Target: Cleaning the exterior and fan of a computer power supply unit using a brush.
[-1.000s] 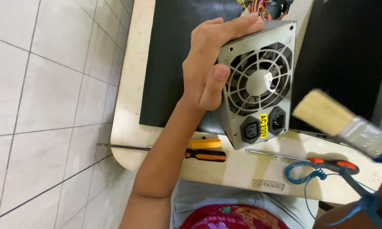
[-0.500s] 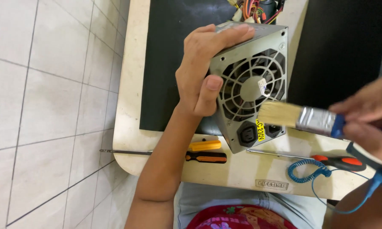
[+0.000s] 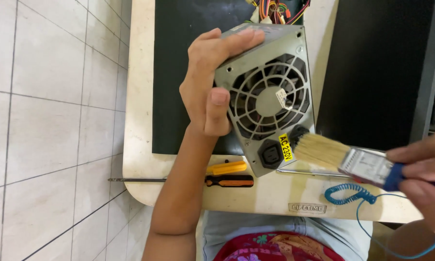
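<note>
Right hand [image 3: 422, 176] pinched on a paintbrush [image 3: 345, 157], bristles touching the rear face of a grey power supply [image 3: 266, 96] by its socket, left hand [image 3: 212, 82] clamping that box tilted above the table [image 3: 140, 121]; dusting under way, probably calling next for strokes across the fan grille [image 3: 268, 96].

Grey metal power supply box [image 3: 266, 96] tilted above the bench, round fan grille facing up, black socket near its lower corner, paintbrush [image 3: 345, 158] with pale bristles touching that corner, blue handle
</note>
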